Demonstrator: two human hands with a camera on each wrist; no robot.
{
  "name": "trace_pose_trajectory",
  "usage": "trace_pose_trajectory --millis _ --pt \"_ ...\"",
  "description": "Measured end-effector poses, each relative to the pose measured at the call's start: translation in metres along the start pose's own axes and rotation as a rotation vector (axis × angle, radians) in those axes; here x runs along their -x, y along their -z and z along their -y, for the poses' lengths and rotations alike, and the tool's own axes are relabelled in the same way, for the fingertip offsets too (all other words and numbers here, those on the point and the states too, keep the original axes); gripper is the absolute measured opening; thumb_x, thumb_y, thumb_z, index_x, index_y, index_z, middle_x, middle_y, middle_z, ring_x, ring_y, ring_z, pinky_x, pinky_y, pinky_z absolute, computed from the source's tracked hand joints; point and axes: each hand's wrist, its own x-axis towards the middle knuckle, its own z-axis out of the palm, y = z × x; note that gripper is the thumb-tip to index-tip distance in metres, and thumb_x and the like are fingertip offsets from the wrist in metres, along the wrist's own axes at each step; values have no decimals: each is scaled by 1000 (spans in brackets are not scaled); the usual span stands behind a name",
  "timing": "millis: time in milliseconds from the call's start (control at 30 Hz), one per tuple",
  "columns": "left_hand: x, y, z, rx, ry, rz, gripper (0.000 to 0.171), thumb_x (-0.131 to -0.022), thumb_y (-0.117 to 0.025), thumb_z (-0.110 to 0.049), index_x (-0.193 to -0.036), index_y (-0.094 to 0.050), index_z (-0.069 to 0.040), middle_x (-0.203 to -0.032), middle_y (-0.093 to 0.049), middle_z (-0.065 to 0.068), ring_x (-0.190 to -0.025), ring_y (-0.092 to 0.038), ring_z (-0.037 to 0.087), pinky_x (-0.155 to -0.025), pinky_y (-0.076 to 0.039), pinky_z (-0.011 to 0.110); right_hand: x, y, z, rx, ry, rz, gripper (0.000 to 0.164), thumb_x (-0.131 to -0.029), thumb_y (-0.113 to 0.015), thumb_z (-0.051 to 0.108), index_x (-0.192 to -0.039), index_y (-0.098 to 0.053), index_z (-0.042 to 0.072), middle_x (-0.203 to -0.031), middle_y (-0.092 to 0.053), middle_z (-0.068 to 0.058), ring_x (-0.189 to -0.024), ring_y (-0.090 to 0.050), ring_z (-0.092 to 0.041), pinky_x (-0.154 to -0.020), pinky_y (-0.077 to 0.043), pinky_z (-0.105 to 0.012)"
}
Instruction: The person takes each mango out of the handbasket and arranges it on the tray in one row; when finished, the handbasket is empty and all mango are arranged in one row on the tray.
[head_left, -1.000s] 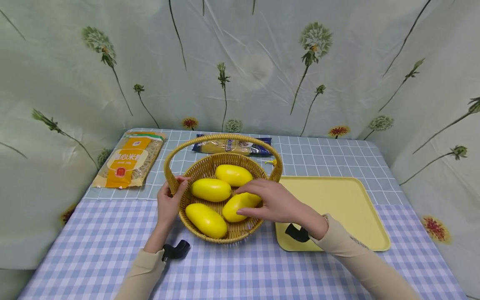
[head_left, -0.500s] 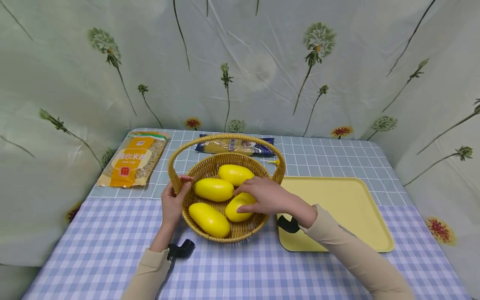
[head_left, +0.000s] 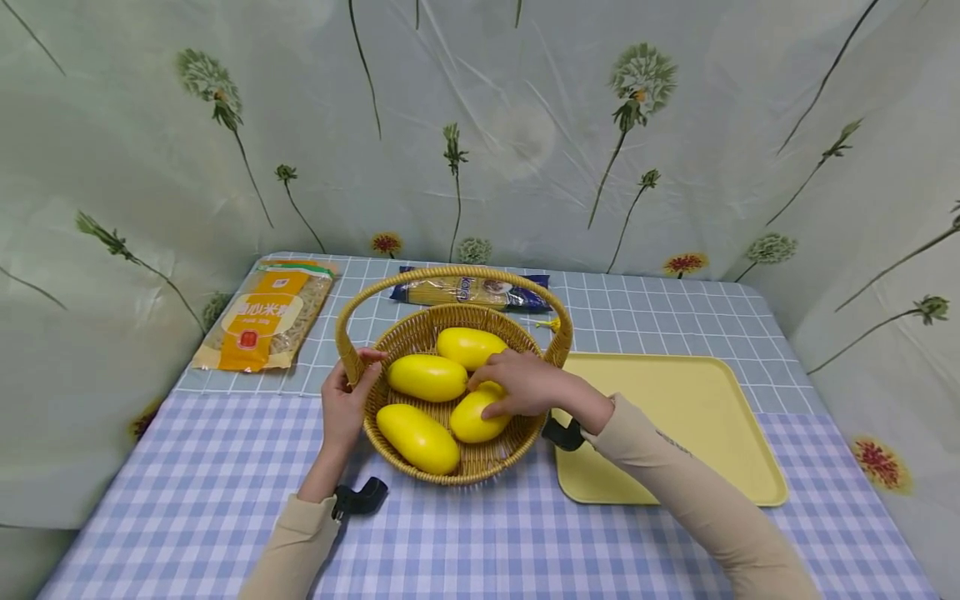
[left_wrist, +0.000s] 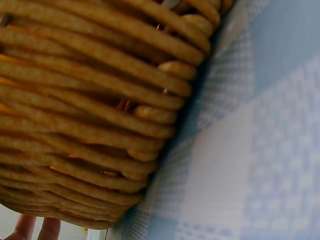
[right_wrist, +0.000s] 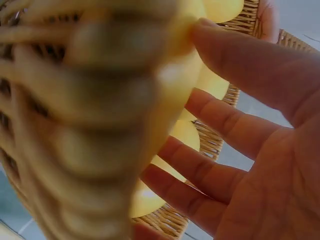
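From the head view, the left hand [head_left: 348, 398] pinches the basket [head_left: 408, 335] at its left rim while the right hand [head_left: 531, 386] closes round a yellow fruit [head_left: 471, 418] inside the right edge, beside the tray [head_left: 675, 429]. The left wrist view shows fingertips [left_wrist: 48, 231] at the wicker's edge; the right wrist view, a thumb on fruit, fingers apart.

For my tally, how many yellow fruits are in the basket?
4: back fruit, middle-left fruit, front-left fruit, and front-right fruit, partly covered by the right hand.
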Motion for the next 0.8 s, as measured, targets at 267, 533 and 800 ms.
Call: trace_pose_trajectory --millis 267,533,800 --pt "0 -6 -18 -29 5 15 17 -89 -55 13 -104 -55 21 -97 -62 29 -95 -60 14 -82 -44 22 -2 -2 -2 -46 -10 43 46 -84 -73 34 -124 -62 13 -121 -57 -4 -117 -47 -25 -98 -33 -45" --pt "1 0 -1 -29 1 -1 18 -91 -59 5 -105 -60 14 -96 -69 5 -97 -60 16 -83 -45 23 -6 -7 -5 -92 -8 79 54 -81 -76 35 -126 -59 12 -126 -58 -1 -114 -52 -19 -98 -38 -35" --pt "1 0 -1 -28 12 -4 19 -91 -60 3 -105 -59 15 -96 -69 4 -98 -59 16 -82 -44 23 -7 -6 -5 -91 -14 121 54 -80 -76 37 -128 -59 17 -125 -58 2 -112 -52 -17 -96 -39 -34"
